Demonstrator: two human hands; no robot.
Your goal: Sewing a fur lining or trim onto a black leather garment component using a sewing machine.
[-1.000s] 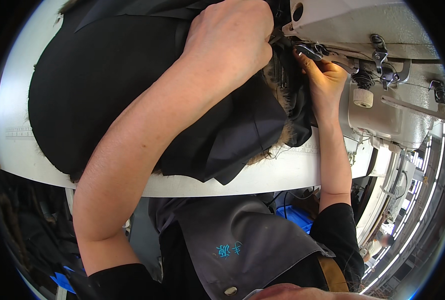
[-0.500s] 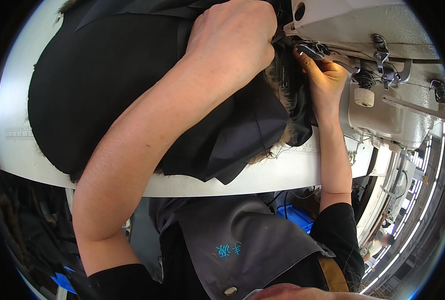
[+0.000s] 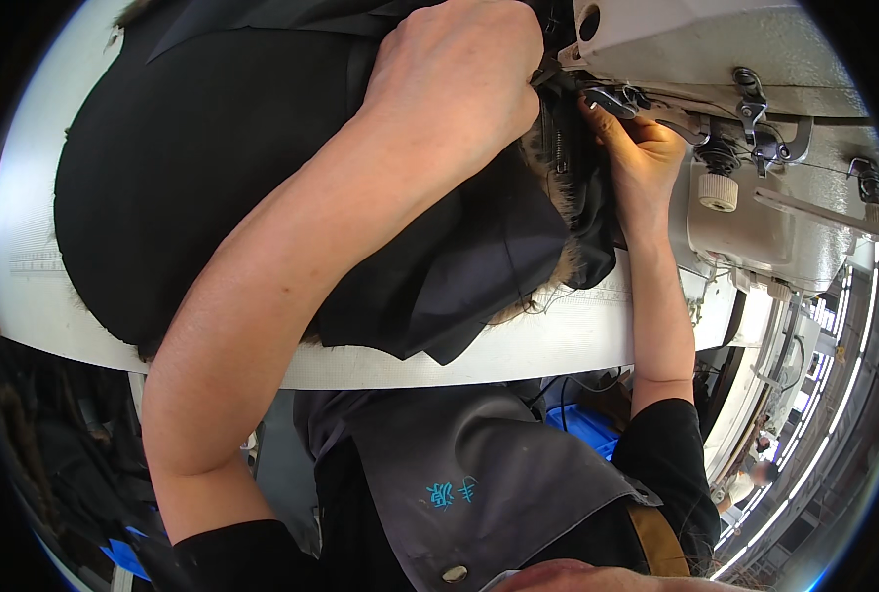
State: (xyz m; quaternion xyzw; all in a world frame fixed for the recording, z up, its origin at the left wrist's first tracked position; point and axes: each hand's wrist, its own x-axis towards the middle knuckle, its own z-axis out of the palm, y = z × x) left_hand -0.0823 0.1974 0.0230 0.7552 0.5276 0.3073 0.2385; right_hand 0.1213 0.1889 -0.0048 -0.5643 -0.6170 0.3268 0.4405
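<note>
A black fabric garment piece (image 3: 202, 148) with brown fur along one edge lies spread over the white sewing table (image 3: 439, 371). My left hand (image 3: 459, 79) is closed on the fabric beside the sewing machine's needle area; its fingertips are hidden behind the hand. A dark zipper (image 3: 560, 148) runs down the fabric between my hands, next to the fur trim (image 3: 563, 207). My right hand (image 3: 647, 153) is at the machine's presser area, thumb and forefinger closed together against the dark fabric edge. What exactly the right fingertips pinch is hidden.
The pale sewing machine (image 3: 775, 217) with tension knobs (image 3: 719, 190) and thread guides stands at the right. Below the table edge are a blue bin (image 3: 582, 429) and my grey apron (image 3: 459, 454). Dark material (image 3: 54, 434) hangs at lower left. A person (image 3: 750, 483) is far off at right.
My left hand and forearm have shifted very slightly to the left, with the fabric moving a little along. My right hand stays at the same spot.
</note>
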